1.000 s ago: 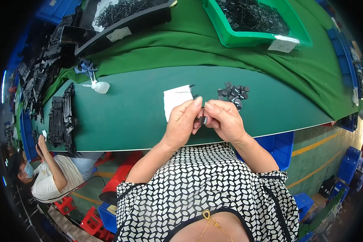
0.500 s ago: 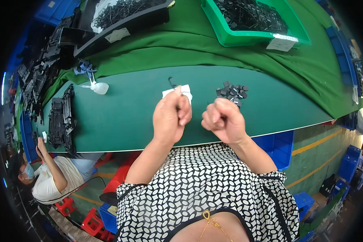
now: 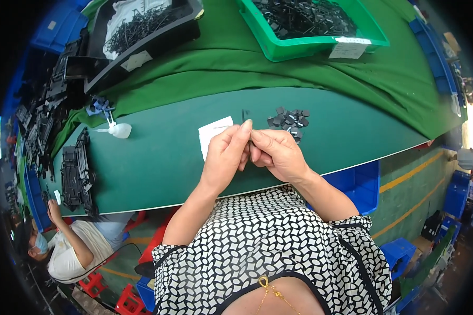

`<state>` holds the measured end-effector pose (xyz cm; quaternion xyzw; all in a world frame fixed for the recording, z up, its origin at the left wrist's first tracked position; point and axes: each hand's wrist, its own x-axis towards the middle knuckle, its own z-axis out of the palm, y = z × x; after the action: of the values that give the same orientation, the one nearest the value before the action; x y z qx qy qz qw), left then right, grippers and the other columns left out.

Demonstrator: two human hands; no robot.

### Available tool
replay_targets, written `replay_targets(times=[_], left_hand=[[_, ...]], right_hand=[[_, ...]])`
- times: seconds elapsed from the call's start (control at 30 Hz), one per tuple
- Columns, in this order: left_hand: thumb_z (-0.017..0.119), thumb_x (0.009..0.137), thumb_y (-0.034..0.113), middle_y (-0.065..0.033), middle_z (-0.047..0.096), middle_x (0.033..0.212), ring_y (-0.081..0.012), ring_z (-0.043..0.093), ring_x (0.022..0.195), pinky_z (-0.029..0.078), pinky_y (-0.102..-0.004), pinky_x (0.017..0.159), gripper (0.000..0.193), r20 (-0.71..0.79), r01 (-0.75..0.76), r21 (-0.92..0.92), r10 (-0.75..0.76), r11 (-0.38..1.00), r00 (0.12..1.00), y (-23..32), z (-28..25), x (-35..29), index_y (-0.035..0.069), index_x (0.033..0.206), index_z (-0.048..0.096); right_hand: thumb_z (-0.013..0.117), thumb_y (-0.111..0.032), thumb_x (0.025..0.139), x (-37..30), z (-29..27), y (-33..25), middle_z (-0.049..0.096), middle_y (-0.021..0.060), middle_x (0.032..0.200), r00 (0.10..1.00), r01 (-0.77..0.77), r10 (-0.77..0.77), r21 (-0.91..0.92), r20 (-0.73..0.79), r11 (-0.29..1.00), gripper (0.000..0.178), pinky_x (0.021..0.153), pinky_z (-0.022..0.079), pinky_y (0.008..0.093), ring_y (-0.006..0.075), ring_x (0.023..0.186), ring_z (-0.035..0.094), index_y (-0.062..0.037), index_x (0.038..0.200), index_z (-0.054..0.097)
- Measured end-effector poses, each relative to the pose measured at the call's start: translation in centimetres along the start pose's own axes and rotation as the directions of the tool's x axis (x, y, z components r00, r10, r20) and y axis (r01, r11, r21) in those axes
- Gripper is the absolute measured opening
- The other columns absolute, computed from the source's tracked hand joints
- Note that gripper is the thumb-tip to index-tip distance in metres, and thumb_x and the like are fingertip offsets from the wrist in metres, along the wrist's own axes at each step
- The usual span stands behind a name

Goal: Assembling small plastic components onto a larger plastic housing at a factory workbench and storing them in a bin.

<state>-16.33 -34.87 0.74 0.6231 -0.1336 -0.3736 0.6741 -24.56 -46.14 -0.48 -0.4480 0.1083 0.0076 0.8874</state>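
Note:
Both of my hands meet over the green tabletop, fingertips touching. From the tip of my left hand (image 3: 225, 158) juts a thin black plastic piece (image 3: 246, 114), pinched under the thumb. My right hand (image 3: 281, 153) is closed too, its thumb and forefinger pressed against the left fingertips; whatever sits between them is hidden. Beside the left hand lies a white sheet of paper (image 3: 209, 134), partly covered by it. Just beyond the right hand is a small heap of black square plastic parts (image 3: 289, 118).
A green bin (image 3: 278, 51) of black parts and a black tray (image 3: 165, 44) of thin black pieces stand at the back. A white bottle (image 3: 120, 130) and black plastic frames (image 3: 78, 173) are at left. A blue crate (image 3: 360, 186) sits below the edge; a co-worker (image 3: 79, 247) sits far left.
My hands were apart; now they have come together at the fingertips, the right moving left toward the left hand. The view has shifted a little.

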Motion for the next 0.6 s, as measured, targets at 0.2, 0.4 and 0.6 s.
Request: replay_targets(times=[0.2,0.4,0.6], left_hand=[[0.043,0.093,0.025,0.0007,0.045,0.055,-0.0052,0.038,0.043,0.031,-0.0178,0.038,0.033,0.24,0.135,-0.134,-0.1,0.982,0.966,0.3,-1.2,-0.9,0.003,0.07,0.052],[0.051,0.089,0.019,-0.0001,0.046,0.056,-0.005,0.038,0.043,0.03,-0.0176,0.036,0.024,0.294,0.196,-0.193,-0.134,0.961,0.946,0.2,-1.2,-0.7,0.003,0.072,0.052],[0.047,0.09,0.019,0.0026,0.038,0.052,-0.0052,0.032,0.038,0.026,-0.0192,0.034,0.028,0.424,0.314,-0.472,-0.101,0.824,0.9,1.0,-1.1,0.4,0.008,0.064,0.043]], right_hand=[[0.043,-0.03,0.093,-0.5,-0.1,-0.7,0.051,-0.0004,0.065,0.996,-0.069,0.071,-0.052,0.047,0.996,0.04,0.045,0.026,0.017,0.0029,0.051,0.035,-0.0031,0.065,0.052],[0.045,-0.026,0.093,-1.1,0.0,-0.6,0.045,-0.0014,0.058,0.996,-0.088,0.088,0.155,0.01,0.984,0.035,0.042,0.022,0.0185,0.0038,0.047,0.031,-0.0023,0.068,0.054],[0.04,-0.025,0.092,-1.0,-0.7,-0.9,0.03,-0.0042,0.045,0.994,-0.09,0.029,0.639,0.104,0.764,0.041,0.041,0.021,0.0247,0.0092,0.039,0.023,-0.01,0.054,0.04]])
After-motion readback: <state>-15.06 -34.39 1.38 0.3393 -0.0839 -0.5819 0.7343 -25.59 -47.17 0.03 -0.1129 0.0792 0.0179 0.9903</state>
